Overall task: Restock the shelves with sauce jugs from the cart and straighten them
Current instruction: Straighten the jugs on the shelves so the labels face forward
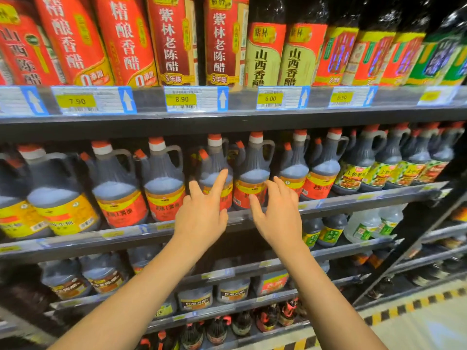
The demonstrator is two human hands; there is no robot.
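Middle shelf, front: both hands raised to the row of dark sauce jugs.
Left hand (202, 215): fingers spread and loose, index finger stretched up against the shoulder of a red-labelled jug (215, 173); gripping nothing.
Right hand (276, 216): fingers straight and relaxed, tips at the label of the next jug (253, 173); thumb low by the shelf edge; real contact hard to tell.
Sauce jugs: standing upright on the middle shelf (328, 202), white collars, orange caps, handles turned right; lower labels partly hidden behind the hands.
Neighbouring jugs: yellow-labelled ones (54, 198) at far left, green-labelled ones (358, 162) to the right, blurred towards the frame edge.
Top shelf: tall vinegar bottles (174, 39), tops cut off by the frame; price tags (182, 99) reading 7.90, 8.90, 6.00, others too blurred to read.
Lower shelves: smaller jugs (103, 274) and clear bottles (364, 223), partly hidden by the forearms.
Bottom right: floor with striped black-and-yellow tape (404, 308).
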